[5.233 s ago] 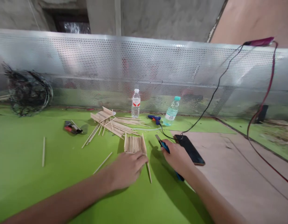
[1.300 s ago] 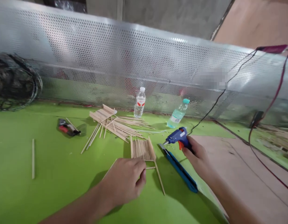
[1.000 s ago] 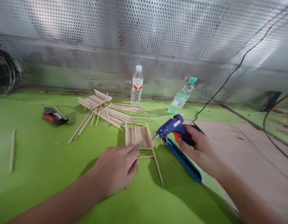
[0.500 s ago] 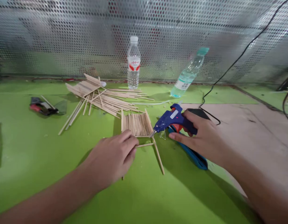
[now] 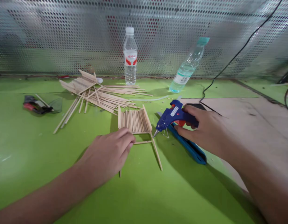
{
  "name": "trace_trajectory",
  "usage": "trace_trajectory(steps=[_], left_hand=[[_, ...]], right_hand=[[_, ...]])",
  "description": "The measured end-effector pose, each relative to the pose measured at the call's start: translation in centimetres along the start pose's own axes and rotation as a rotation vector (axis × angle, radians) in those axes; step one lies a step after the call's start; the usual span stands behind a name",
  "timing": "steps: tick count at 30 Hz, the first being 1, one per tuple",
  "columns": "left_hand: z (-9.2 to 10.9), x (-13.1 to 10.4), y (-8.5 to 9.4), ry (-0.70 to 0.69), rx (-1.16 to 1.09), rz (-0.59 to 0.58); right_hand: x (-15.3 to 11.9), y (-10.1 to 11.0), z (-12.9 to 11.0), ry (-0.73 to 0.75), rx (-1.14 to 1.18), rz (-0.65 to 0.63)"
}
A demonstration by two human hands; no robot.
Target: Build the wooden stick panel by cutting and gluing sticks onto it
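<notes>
A blue hot glue gun (image 5: 171, 114) is gripped in my right hand (image 5: 204, 132), its metal nozzle pointing down and left. The nozzle tip is close beside the right leg of a small frame of wooden sticks (image 5: 136, 121); whether it touches I cannot tell. My left hand (image 5: 112, 149) has its fingers closed on the frame's near left part, at the left end of a thin crosspiece stick (image 5: 143, 142). The fingers hide that joint. Packed sticks fill the frame's upper part, and two longer legs extend towards me.
Loose sticks (image 5: 108, 101) and another stick structure (image 5: 80, 84) lie behind left. A clear bottle (image 5: 130, 59) stands upright; a greenish bottle (image 5: 187, 70) leans. A blue case-like object (image 5: 190, 146) lies under the glue gun. A black cable (image 5: 241, 51) runs before the perforated metal panel (image 5: 88, 37).
The glue gun's nozzle has drawn slightly off the frame's right corner, down along the right leg. My left hand keeps its hold. The whole view has shifted a little.
</notes>
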State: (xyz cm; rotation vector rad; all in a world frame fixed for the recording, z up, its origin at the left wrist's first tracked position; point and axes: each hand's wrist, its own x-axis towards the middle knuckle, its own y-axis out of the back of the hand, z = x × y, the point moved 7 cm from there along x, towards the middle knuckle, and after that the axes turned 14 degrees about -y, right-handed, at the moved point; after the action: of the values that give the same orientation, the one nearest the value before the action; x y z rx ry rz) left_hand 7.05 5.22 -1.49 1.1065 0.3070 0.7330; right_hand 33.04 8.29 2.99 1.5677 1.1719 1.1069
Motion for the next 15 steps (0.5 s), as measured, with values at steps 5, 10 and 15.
trace_trajectory(steps=[5,10,15], left_hand=[[-0.06,0.02,0.02,0.002,-0.008,0.009],[-0.04,0.07,0.04,0.000,-0.016,0.020],[0.03,0.13,0.00,0.007,-0.020,0.020]], right_hand=[[-0.01,0.30,-0.35,-0.003,-0.047,-0.012],[-0.06,0.24,-0.39,-0.005,-0.029,0.000],[-0.17,-0.10,-0.48,0.029,-0.008,0.019]])
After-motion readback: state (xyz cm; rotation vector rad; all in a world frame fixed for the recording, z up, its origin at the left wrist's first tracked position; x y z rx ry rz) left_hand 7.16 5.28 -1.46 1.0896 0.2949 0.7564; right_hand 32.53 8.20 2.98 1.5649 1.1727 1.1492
